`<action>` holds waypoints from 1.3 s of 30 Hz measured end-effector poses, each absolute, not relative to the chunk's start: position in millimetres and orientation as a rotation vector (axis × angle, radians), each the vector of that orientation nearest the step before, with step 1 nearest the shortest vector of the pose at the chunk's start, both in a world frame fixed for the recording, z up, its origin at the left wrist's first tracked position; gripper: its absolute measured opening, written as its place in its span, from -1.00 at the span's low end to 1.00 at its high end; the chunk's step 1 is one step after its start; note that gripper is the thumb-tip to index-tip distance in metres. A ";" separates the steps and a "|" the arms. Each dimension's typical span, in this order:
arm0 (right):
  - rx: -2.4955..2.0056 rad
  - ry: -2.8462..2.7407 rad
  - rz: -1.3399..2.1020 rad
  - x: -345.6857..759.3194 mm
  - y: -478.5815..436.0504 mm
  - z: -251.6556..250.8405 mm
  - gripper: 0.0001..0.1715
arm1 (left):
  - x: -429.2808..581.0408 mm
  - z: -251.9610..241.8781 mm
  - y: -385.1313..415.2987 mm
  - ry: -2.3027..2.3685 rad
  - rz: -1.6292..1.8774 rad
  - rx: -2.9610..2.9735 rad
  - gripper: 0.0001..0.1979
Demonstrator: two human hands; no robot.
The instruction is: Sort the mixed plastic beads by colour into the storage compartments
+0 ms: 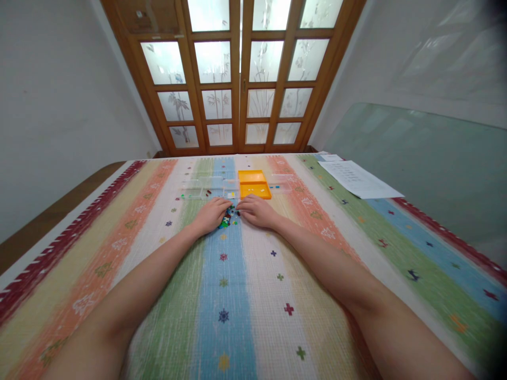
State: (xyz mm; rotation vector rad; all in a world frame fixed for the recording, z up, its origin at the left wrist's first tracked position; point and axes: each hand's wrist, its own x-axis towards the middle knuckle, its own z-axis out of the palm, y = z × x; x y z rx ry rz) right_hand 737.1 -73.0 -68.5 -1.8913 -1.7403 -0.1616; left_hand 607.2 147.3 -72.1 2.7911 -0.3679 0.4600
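Both my arms stretch out over a striped cloth (245, 295). My left hand (211, 214) lies knuckles up, fingers curled, at the left side of a small heap of coloured pieces (228, 219). My right hand (257, 211) rests on the other side of the heap, its fingertips pinched at the pieces. What the fingers hold is too small to see. Just beyond the hands stands an orange tray (255, 190) with its orange lid (251, 176) behind it.
Several clear plastic boxes (206, 188) lie in a row left of the orange tray, and more (282, 182) to its right. Printed paper sheets (356, 178) lie at the far right. A wooden glazed door (237, 79) stands behind the table.
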 end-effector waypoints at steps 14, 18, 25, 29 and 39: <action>-1.923 -1.814 -0.134 738.0 -60.9 -89.0 -0.55 | 609.7 -80.8 158.2 -0.276 0.500 2.824 -0.64; -1.946 -1.842 -0.135 739.6 -58.5 -91.6 -0.53 | 609.3 -79.1 159.0 -0.246 0.504 2.846 -0.67; -1.906 -1.758 -0.156 738.6 -59.3 -89.8 -0.54 | 607.1 -74.9 156.4 -0.199 0.517 2.825 -0.69; -1.812 -1.633 -0.152 736.3 -61.2 -84.6 -0.60 | 609.0 -72.7 151.7 -0.083 0.544 2.627 -0.73; -1.752 -1.347 -0.119 735.2 -63.4 -77.1 -0.82 | 608.8 -67.6 137.8 0.054 0.500 2.298 -0.80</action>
